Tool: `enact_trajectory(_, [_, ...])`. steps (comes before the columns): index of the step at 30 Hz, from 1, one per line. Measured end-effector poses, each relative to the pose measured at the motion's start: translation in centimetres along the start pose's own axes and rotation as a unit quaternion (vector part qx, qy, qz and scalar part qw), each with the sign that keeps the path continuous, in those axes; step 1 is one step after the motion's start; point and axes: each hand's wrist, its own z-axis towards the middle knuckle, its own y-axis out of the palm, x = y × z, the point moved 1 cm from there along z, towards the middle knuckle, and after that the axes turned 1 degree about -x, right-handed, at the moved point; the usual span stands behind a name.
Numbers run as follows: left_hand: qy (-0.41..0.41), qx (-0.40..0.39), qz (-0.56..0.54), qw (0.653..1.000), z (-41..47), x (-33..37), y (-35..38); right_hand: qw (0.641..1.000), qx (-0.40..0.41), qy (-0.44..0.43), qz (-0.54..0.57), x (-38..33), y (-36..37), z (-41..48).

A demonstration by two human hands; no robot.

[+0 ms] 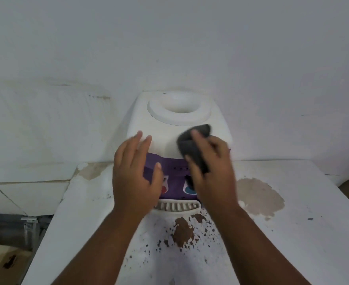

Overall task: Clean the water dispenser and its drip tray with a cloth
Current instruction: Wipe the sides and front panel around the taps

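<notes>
A dark cloth (pixel 194 148) is gripped in the right hand (pixel 212 171), bunched under the fingers and pressed on the front top edge of the white water dispenser (pixel 163 128). Its long axis is seen running from the wall toward the person. The left hand (pixel 135 173) is laid open and flat on the dispenser's left front corner. The drip tray (pixel 177 206) is seen just below both hands, on the chipped white table (pixel 293 233).

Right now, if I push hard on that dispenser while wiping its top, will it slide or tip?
The dispenser probably shifts easily: its bottle socket is empty, so it is likely light. The left hand on its front seems to brace it. The cloth in the right hand looks soft and would fold rather than scratch.
</notes>
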Motion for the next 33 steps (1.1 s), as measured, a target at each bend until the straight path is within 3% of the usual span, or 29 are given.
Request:
enact_trajectory(2, [0.027,-0.021,0.049,0.998,1.6,-0.6,0.3,0.99,-0.031,-0.092,-0.103,-0.1,2.1,1.0])
enact_trajectory(5, [0.031,-0.033,0.05,0.998,2.4,-1.4,0.2,0.982,-0.004,-0.105,-0.158,1.3,2.4,1.1])
enact_trajectory(7, [0.015,-0.044,0.048,0.998,2.6,-1.5,-0.2,0.987,0.004,-0.023,-0.159,2.8,0.9,0.8])
enact_trajectory(10, [-0.002,-0.072,0.039,0.997,2.6,-1.3,-0.6,0.976,-0.013,0.171,-0.137,6.4,-2.5,2.2])
enact_trajectory(12, [-0.006,-0.077,0.029,0.997,2.6,-1.0,-0.8,0.968,-0.033,0.222,-0.113,7.6,-4.3,3.7])
enact_trajectory(16, [-0.017,-0.077,0.022,0.997,2.3,-1.0,-0.9,0.985,0.002,0.161,-0.067,3.5,-3.0,5.2])
enact_trajectory(18, [0.0,-0.083,0.024,0.996,2.1,-1.2,-0.6,0.996,-0.029,0.062,-0.062,0.0,-0.7,4.4])
enact_trajectory(21, [0.016,-0.103,0.043,0.994,2.2,-1.8,-1.0,0.984,-0.079,-0.058,-0.15,-1.7,1.6,3.3])
enact_trajectory(24, [0.031,-0.131,0.043,0.99,2.5,-2.4,-1.5,0.979,-0.084,-0.01,-0.188,0.2,0.4,4.6])
enact_trajectory(29, [0.028,-0.172,0.038,0.984,2.7,-2.8,-2.1,0.937,-0.127,0.204,-0.253,4.9,-3.8,9.9])
enact_trajectory(31, [0.028,-0.18,0.03,0.983,2.8,-2.9,-2.4,0.949,-0.106,0.201,-0.219,4.0,-4.0,11.0])
enact_trajectory(33, [0.04,-0.184,0.032,0.982,2.9,-3.0,-2.5,0.97,-0.084,0.141,-0.181,1.6,-2.9,10.7])
